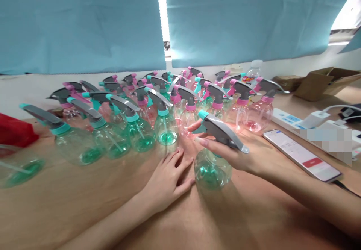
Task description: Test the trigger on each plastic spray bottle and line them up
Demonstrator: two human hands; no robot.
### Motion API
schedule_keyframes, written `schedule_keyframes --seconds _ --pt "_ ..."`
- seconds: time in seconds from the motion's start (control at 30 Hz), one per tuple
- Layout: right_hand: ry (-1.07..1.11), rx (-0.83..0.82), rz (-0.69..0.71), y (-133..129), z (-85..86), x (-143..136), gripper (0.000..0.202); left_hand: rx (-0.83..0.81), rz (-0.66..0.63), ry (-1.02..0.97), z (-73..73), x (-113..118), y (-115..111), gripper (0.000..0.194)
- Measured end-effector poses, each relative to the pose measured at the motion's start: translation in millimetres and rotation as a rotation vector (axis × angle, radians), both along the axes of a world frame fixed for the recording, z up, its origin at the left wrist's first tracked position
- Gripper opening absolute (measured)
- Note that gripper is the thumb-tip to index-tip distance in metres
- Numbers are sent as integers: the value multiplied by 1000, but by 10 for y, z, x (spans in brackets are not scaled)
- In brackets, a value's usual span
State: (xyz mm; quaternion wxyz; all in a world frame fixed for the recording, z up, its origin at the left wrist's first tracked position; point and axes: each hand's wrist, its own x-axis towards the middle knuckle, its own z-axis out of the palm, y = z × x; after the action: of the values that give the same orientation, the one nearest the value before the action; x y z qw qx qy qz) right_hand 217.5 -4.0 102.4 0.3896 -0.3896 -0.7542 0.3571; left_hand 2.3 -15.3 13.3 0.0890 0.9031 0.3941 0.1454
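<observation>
My right hand (229,153) is wrapped round the neck of a green spray bottle (213,173) with a grey and teal trigger head. Its nozzle points to the far left, and part of the collar is hidden behind my fingers. To the left of that bottle, my left hand (166,178) lies flat on the wooden table (113,212), fingers stretched out and holding nothing. Just beyond those fingertips stands another green spray bottle (166,129). A row of similar green bottles runs off to the left, and pink spray bottles (259,114) stand to the right.
More spray bottles crowd behind, up to the wall under a blue curtain (84,24). On the right lie a phone (301,154), a white power strip (293,120) with plugs, and an open cardboard box (316,82). A red bag (17,133) sits at the left edge.
</observation>
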Motion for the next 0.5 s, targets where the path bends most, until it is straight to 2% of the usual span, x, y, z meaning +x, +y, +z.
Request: schedule_keyframes --seconds 0.33,0.5 --pt "-123 -88 -34 -91 198 -17 23 -1 -7 39 12 5 -4 44" --pt "-87 13 -33 -40 105 5 24 -3 -6 28 2 -3 4 42"
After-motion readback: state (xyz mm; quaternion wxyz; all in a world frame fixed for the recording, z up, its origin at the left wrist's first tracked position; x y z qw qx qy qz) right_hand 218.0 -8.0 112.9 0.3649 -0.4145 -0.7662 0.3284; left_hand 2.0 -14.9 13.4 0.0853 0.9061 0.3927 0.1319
